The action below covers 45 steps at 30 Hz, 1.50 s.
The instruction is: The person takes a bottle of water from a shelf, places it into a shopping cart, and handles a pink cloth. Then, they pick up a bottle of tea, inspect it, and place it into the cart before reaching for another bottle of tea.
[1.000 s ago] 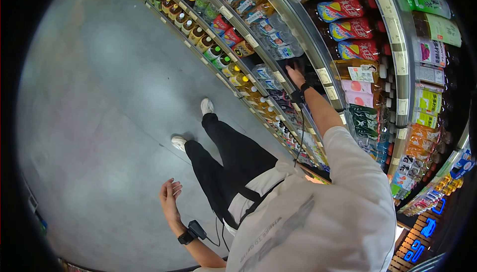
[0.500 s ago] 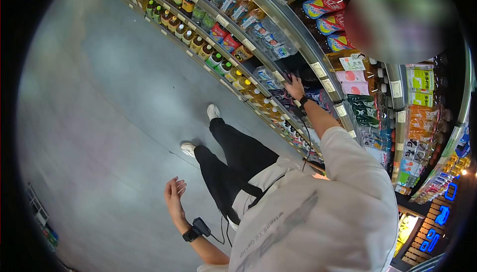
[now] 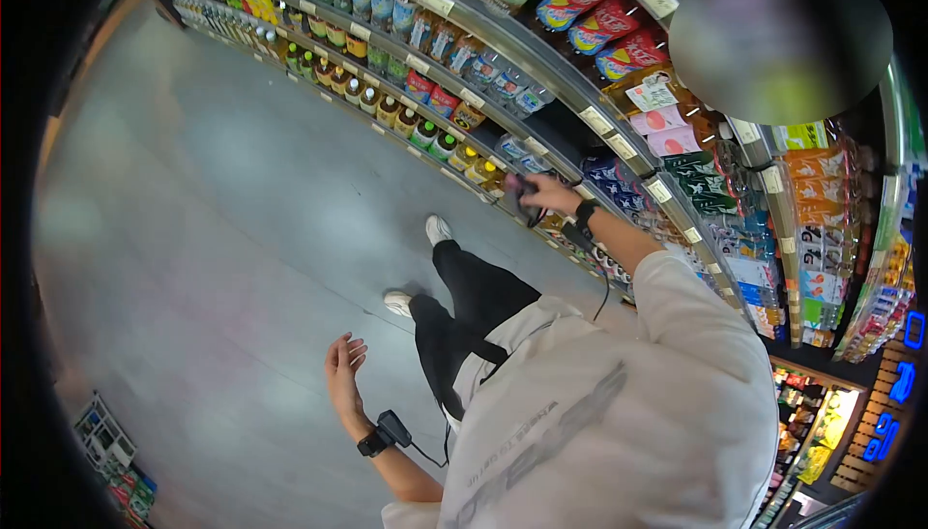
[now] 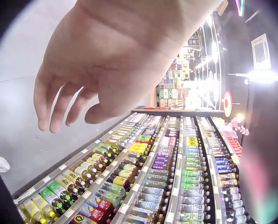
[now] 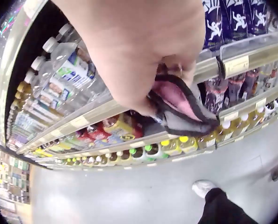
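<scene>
My right hand (image 3: 551,195) is just in front of the shelf edge and pinches a small soft item (image 5: 188,109). In the right wrist view this item is grey, with black edging and a pink inside that shows through its gaping mouth, like a cloth pouch. My thumb and fingers (image 5: 139,95) close on its upper end, which they partly hide. Clear water bottles (image 5: 71,67) stand on the shelf beside that hand. My left hand (image 3: 345,374) hangs over the floor away from the shelves, its fingers loosely bent and holding nothing.
Long tiered shelves of drinks run along my right, with price-tag rails (image 3: 464,94) at their edges. Yellow-capped bottles (image 5: 178,144) line the bottom tier. The grey floor (image 3: 222,239) spreads to my left. A blurred round patch covers the upper right of the head view.
My right hand has come out of the dark shelf gap to the front of the rail, and the grey and pink item now shows in it. The left hand stays hanging.
</scene>
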Available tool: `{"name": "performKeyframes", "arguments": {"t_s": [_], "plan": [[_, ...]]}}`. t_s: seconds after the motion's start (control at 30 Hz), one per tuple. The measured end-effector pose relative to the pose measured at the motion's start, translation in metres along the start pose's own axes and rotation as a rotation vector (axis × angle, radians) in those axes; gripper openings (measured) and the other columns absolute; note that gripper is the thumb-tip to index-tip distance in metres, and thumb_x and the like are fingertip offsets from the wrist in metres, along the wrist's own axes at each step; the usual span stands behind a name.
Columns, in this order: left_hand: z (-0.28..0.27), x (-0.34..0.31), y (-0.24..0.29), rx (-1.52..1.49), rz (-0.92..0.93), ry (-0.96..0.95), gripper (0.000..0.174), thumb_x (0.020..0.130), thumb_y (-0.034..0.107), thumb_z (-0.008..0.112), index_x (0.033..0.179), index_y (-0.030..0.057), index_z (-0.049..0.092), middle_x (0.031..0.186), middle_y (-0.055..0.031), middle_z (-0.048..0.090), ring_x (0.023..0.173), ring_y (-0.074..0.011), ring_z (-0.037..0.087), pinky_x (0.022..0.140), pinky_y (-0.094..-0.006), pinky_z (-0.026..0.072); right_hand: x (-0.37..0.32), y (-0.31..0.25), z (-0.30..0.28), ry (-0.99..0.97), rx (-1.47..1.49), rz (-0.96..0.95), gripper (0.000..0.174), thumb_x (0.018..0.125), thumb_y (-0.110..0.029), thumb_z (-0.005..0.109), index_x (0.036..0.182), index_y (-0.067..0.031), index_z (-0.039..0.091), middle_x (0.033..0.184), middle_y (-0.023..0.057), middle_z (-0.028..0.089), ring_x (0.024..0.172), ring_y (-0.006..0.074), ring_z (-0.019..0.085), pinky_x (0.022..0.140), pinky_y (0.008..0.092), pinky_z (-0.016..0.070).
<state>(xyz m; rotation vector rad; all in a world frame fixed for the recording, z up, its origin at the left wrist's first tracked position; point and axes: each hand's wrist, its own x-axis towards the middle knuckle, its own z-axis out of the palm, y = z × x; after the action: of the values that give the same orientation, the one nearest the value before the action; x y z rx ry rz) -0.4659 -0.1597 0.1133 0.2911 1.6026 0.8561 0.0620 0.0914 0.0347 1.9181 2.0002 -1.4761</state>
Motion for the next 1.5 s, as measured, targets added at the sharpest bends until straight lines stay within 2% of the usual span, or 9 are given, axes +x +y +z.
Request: {"name": "performKeyframes", "arguments": {"t_s": [0.03, 0.13, 0.2, 0.4, 0.57, 0.63, 0.87, 1.1, 1.5], "plan": [[0.003, 0.001, 0.01, 0.012, 0.034, -0.022, 0.037, 0.105, 0.032, 0.053, 0.122, 0.0013, 0.063, 0.105, -0.0104, 0.07, 0.097, -0.0173, 0.067, 0.087, -0.0295, 0.0515, 0.003, -0.006, 0.019, -0.017, 0.05, -0.226, 0.043, 0.084, -0.023, 0.077, 0.117, -0.0005, 0.062, 0.093, 0.0052, 0.063, 0.09, 0.0147, 0.059, 0.081, 0.032, 0.0489], [0.018, 0.0, 0.045, 0.12, 0.137, -0.097, 0.036, 0.105, 0.03, 0.053, 0.122, 0.0004, 0.063, 0.106, -0.0109, 0.07, 0.096, -0.0174, 0.067, 0.086, -0.0301, 0.0518, -0.027, -0.092, 0.032, -0.132, 0.184, -0.161, 0.056, 0.084, -0.035, 0.076, 0.12, 0.0044, 0.059, 0.114, 0.02, 0.063, 0.103, 0.0258, 0.061, 0.089, 0.0387, 0.0479], [0.028, -0.007, 0.066, 0.179, 0.298, -0.186, 0.033, 0.103, 0.026, 0.056, 0.122, 0.0005, 0.063, 0.104, -0.0108, 0.071, 0.097, -0.0174, 0.067, 0.086, -0.0311, 0.0521, -0.035, -0.132, 0.038, -0.12, 0.225, -0.292, 0.039, 0.091, -0.027, 0.073, 0.117, -0.0019, 0.057, 0.092, 0.0019, 0.059, 0.088, 0.0086, 0.056, 0.065, 0.0272, 0.0509], [0.06, -0.035, 0.113, 0.432, 0.618, -0.358, 0.034, 0.096, 0.021, 0.067, 0.125, 0.0039, 0.062, 0.105, -0.007, 0.07, 0.096, -0.0151, 0.066, 0.085, -0.0312, 0.052, -0.098, -0.257, 0.035, -0.117, 0.359, -0.492, 0.047, 0.087, -0.031, 0.079, 0.116, 0.0003, 0.058, 0.095, 0.0028, 0.059, 0.091, 0.0117, 0.053, 0.08, 0.0291, 0.0464], [0.079, -0.056, 0.101, 0.39, 0.853, -0.457, 0.04, 0.095, 0.027, 0.07, 0.127, 0.0057, 0.06, 0.109, -0.0063, 0.069, 0.094, -0.0133, 0.064, 0.081, -0.0293, 0.0518, -0.147, -0.283, 0.075, -0.16, 0.41, -0.598, 0.084, 0.086, -0.029, 0.081, 0.151, -0.0042, 0.032, 0.145, 0.0137, 0.047, 0.137, 0.0208, 0.042, 0.113, 0.0392, 0.0361], [0.08, -0.059, 0.094, 0.353, 0.71, -0.559, 0.034, 0.097, 0.025, 0.068, 0.125, 0.0058, 0.06, 0.097, -0.0017, 0.064, 0.085, -0.0096, 0.061, 0.075, -0.028, 0.0532, -0.176, -0.3, 0.089, -0.164, 0.468, -0.599, 0.076, 0.088, -0.023, 0.08, 0.147, -0.007, 0.035, 0.139, 0.0114, 0.049, 0.124, 0.0184, 0.053, 0.103, 0.0363, 0.0451], [0.077, -0.045, 0.05, 0.285, 0.676, -0.74, 0.023, 0.097, 0.02, 0.068, 0.115, 0.0057, 0.065, 0.087, 0.0035, 0.062, 0.078, -0.0041, 0.054, 0.07, -0.0228, 0.0464, -0.208, -0.265, 0.143, 0.068, 0.459, -0.455, 0.067, 0.082, -0.011, 0.083, 0.126, -0.0115, 0.032, 0.09, 0.0016, 0.061, 0.083, 0.0061, 0.058, 0.061, 0.0225, 0.0451], [0.09, -0.074, 0.034, 0.257, 0.645, -0.9, 0.022, 0.091, 0.012, 0.076, 0.106, 0.0013, 0.064, 0.082, 0.0041, 0.06, 0.075, -0.0039, 0.053, 0.066, -0.0217, 0.046, -0.243, -0.244, 0.143, -0.044, 0.83, -0.273, 0.027, 0.095, -0.003, 0.065, 0.117, -0.008, 0.05, 0.094, 0.0027, 0.064, 0.081, 0.005, 0.057, 0.069, 0.0197, 0.0434], [0.176, -0.129, 0.006, 0.428, 0.627, -1.07, 0.023, 0.084, 0.016, 0.082, 0.096, 0.0027, 0.066, 0.076, -0.0007, 0.067, 0.07, -0.0059, 0.061, 0.063, -0.0242, 0.0496, -0.323, -0.086, 0.145, 0.276, 0.629, -0.418, 0.031, 0.085, 0.005, 0.064, 0.112, -0.0045, 0.051, 0.092, 0.0008, 0.057, 0.086, 0.0084, 0.055, 0.077, 0.0235, 0.0455]]}}
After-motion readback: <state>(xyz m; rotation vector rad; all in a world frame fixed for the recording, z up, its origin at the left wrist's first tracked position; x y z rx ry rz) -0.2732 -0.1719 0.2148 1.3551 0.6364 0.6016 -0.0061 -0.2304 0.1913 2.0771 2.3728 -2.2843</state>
